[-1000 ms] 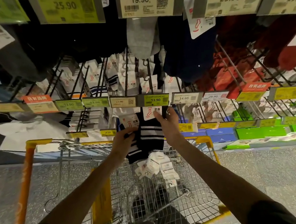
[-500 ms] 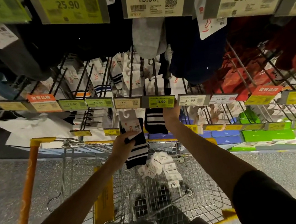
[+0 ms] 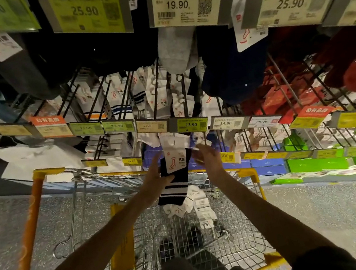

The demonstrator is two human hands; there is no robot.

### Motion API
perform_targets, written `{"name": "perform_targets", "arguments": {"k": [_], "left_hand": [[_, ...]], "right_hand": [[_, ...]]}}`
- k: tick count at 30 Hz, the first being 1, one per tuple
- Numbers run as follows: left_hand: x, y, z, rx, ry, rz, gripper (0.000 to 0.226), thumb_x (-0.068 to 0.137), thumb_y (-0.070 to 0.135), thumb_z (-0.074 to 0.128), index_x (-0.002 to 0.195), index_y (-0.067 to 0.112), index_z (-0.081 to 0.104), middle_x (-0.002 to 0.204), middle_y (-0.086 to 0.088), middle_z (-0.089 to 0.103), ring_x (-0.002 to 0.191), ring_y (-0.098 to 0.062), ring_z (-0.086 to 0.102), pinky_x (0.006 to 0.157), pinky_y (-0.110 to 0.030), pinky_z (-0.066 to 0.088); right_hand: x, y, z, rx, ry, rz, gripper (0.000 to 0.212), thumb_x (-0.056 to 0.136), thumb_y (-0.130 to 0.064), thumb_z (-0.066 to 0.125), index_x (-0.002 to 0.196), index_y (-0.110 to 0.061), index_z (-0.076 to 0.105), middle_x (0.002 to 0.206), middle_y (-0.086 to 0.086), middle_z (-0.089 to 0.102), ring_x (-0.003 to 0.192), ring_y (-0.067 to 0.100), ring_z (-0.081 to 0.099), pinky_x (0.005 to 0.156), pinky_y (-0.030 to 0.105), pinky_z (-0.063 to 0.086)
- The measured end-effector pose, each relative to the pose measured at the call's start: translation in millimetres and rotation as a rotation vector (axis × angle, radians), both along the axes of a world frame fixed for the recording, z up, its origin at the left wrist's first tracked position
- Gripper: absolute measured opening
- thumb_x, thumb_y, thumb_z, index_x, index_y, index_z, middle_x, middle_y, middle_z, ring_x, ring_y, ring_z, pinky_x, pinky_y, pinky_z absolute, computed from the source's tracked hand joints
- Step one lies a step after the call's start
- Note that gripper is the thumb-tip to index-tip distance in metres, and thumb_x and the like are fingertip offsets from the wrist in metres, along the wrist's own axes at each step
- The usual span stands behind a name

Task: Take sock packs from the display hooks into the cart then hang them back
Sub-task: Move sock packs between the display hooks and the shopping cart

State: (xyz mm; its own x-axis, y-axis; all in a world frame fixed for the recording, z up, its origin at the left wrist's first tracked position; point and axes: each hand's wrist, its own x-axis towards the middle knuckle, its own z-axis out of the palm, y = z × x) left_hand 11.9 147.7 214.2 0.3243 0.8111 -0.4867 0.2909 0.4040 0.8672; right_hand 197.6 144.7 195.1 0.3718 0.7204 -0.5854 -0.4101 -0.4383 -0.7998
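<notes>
Two hands work above the cart (image 3: 248, 171): the left hand (image 3: 155, 175) pinches a striped sock pack (image 3: 175, 183), the right hand (image 3: 208, 160) just beside it, grip too blurred to tell. More packs (image 3: 198, 205) lie in the cart. Speckled grey floor (image 3: 323, 217) surrounds the cart; price tags (image 3: 191, 124) hang beyond it.

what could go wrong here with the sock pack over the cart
1. Only the left hand clearly holds the sock pack, with the thumb across its front. It could slip and drop among the white packs in the cart.
2. The pack's card top sits just under the 13.90 tag, which hides the hook tip, so the card's hole may miss it.
3. The right hand is blurred beside crowded hanging cards and might knock one loose.
</notes>
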Motion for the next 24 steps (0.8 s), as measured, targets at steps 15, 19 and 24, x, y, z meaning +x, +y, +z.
{"name": "perform_targets", "arguments": {"k": [15,19,24], "left_hand": [[43,23,17,-0.08,-0.193,-0.018,0.064,0.093,-0.008,0.047,0.13,0.044,0.044,0.118,0.004,0.065,0.116,-0.017,0.059,0.088,-0.026,0.053],[44,37,16,-0.108,-0.18,0.044,0.054,0.098,0.004,0.05,0.145,0.03,0.043,0.124,-0.002,0.064,0.113,-0.017,0.06,0.083,-0.023,0.051],[45,43,9,-0.081,-0.17,0.129,0.05,0.097,0.002,0.054,0.143,0.019,0.047,0.122,-0.011,0.065,0.098,-0.009,0.064,0.072,-0.014,0.054]], "right_hand": [[-2,-18,23,0.229,-0.086,0.076,0.017,0.09,0.006,0.06,0.106,0.001,0.059,0.102,0.012,0.071,0.087,0.015,0.072,0.07,0.025,0.057],[-1,-6,22,0.226,-0.134,0.072,0.016,0.088,0.004,0.064,0.094,-0.011,0.062,0.097,0.01,0.073,0.087,0.02,0.072,0.073,0.03,0.058],[-6,2,17,0.24,-0.158,0.053,0.014,0.089,0.004,0.062,0.098,-0.006,0.061,0.092,0.004,0.072,0.085,0.017,0.071,0.072,0.027,0.058]]}}
